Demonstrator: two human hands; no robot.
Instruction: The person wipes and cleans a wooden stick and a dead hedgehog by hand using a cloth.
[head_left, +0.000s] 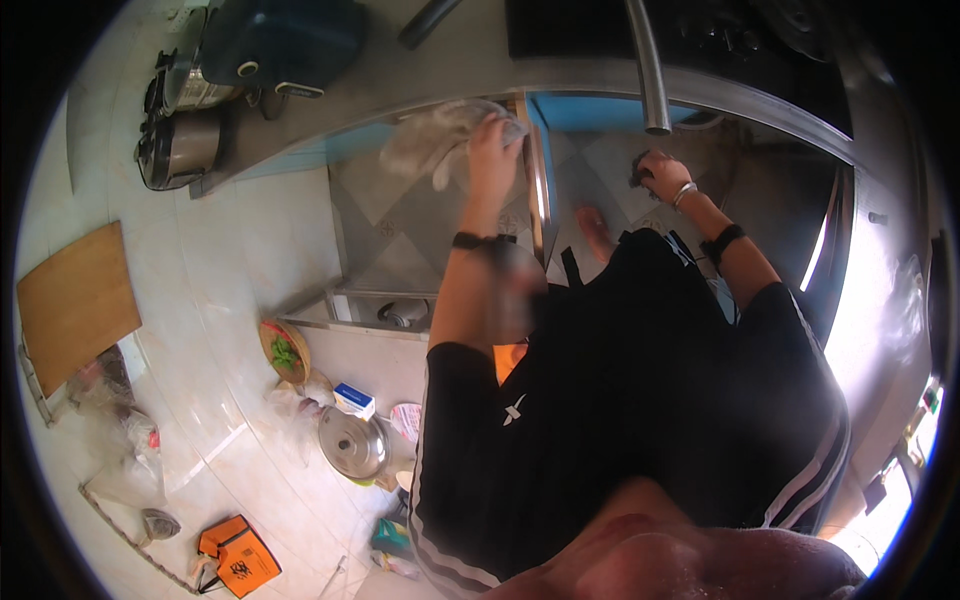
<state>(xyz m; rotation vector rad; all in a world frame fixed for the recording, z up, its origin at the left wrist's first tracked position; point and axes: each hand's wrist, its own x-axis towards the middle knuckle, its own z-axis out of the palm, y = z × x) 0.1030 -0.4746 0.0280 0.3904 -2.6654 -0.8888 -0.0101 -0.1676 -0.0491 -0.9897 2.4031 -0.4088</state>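
My left hand grips a crumpled light-grey cloth just below the front edge of the counter. Its fingers are beside the upright edge of a blue cabinet door or panel. To the right of that panel, my right hand is closed around a small dark wad, possibly a scouring pad; the fingers partly hide it. The right hand hangs over the tiled floor, in front of the counter. Both wrists wear dark bands, and the right one also has a bracelet.
A metal pipe juts out above the counter edge, near my right hand. A dark appliance and a rice cooker stand on the counter at left. Behind on the left are a lidded pot and a basket of greens.
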